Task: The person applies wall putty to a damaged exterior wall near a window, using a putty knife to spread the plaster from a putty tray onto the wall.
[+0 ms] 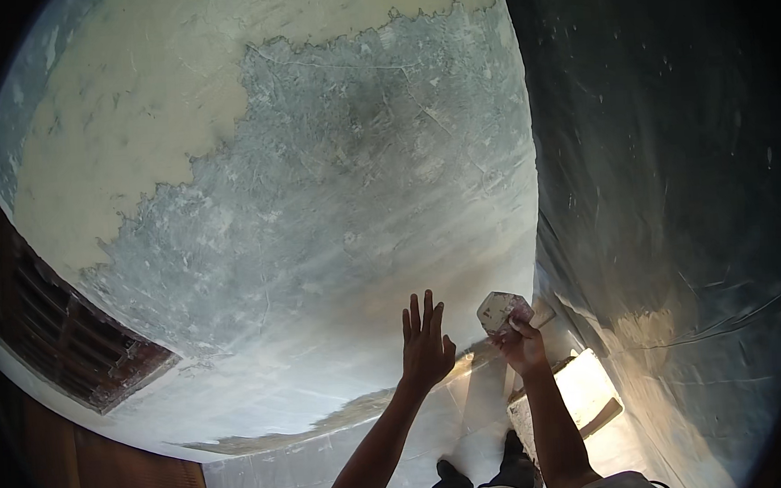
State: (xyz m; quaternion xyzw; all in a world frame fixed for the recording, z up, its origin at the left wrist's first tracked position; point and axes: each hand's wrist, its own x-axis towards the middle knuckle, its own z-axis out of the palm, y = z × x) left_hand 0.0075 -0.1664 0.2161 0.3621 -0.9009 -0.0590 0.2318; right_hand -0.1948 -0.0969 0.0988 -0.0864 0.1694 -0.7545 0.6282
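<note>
My left hand (427, 345) is open, fingers stretched upward, in front of the lower part of a grey plastered wall (342, 184). Whether its palm touches the wall I cannot tell. To its right, my right hand (524, 343) grips a flat, many-sided piece (499, 309), pale with reddish-brown stains, by its lower right edge. The thumb lies over the piece's face; the other fingers are mostly hidden. Cream-coloured coating (149, 98) with a ragged lower border spreads over the wall's upper left. Bare grey surface lies below and right of that border.
A dark hanging sheet (663, 165) borders the wall on the right. Below my right forearm sits a brightly lit, pale box-like object (587, 380). At the far left is a brown slatted opening (64, 309), with brown panels (118, 466) below. My feet (511, 465) stand near the wall's base.
</note>
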